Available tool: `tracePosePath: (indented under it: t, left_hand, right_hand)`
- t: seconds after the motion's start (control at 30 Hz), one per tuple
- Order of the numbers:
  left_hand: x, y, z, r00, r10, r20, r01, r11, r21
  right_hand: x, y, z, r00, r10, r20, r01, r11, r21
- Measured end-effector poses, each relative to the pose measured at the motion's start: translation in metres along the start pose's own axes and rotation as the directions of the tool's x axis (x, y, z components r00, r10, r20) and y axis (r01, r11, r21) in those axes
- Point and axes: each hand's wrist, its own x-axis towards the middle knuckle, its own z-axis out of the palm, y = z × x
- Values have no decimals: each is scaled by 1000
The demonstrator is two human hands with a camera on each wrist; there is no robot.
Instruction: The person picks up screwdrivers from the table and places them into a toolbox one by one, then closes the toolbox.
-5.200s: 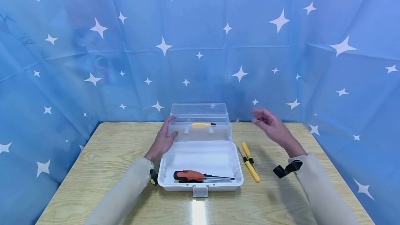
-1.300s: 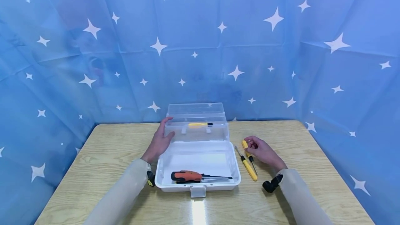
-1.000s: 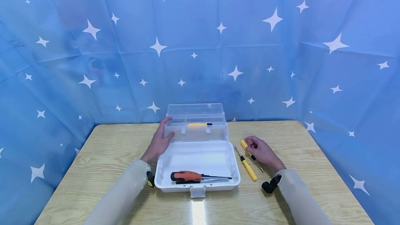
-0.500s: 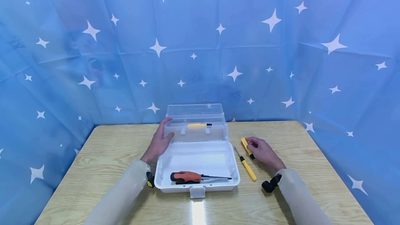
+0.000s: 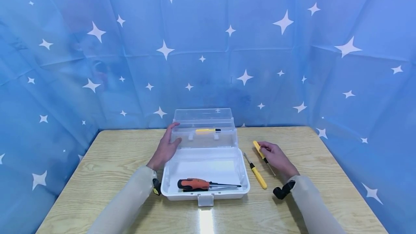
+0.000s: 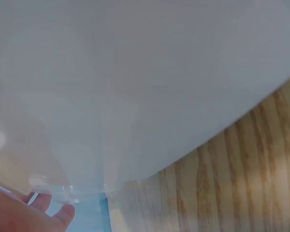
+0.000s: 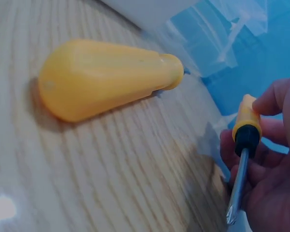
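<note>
My right hand [image 5: 275, 157] pinches a yellow-handled screwdriver [image 5: 259, 150] by its handle, close over the table. The right wrist view shows its black collar and metal shaft [image 7: 238, 188] pointing back past the palm. Beside it a second yellow-handled screwdriver [image 5: 259, 178] lies on the wood. My left hand [image 5: 164, 151] holds the left edge of the raised clear lid [image 5: 227, 140] of a white toolbox [image 5: 204, 163], thumb in front. In the left wrist view the box wall hides much of that hand [image 6: 19, 212].
An orange-and-black screwdriver [image 5: 194, 183] lies along the front of the box, over another dark-handled tool. One more yellow screwdriver [image 5: 206, 130] shows in the lid. A front latch [image 5: 205, 200] hangs down. A blue star-patterned curtain [image 5: 208, 71] stands behind the wooden table [image 5: 123, 161].
The right hand came down from above the table and took hold of the farther yellow screwdriver, turning it and shifting it slightly right. The left hand stays at the lid.
</note>
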Motion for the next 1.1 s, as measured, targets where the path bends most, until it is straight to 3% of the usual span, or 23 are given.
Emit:
tracePosePath:
  t: [0.3,0.6,1.1]
  left_hand:
    - [-2,3,-1,1000,9,2,-9,1000,-6]
    - [-2,3,-1,1000,20,3,-20,1000,-13]
    - [-4,5,-2,999,34,-10,-34,999,-8]
  right_hand:
    - [2,-2,-1,999,47,18,-48,999,26]
    - [3,-4,-3,995,99,-21,-99,995,-4]
    - [5,-6,-8,999,50,10,-50,997,56]
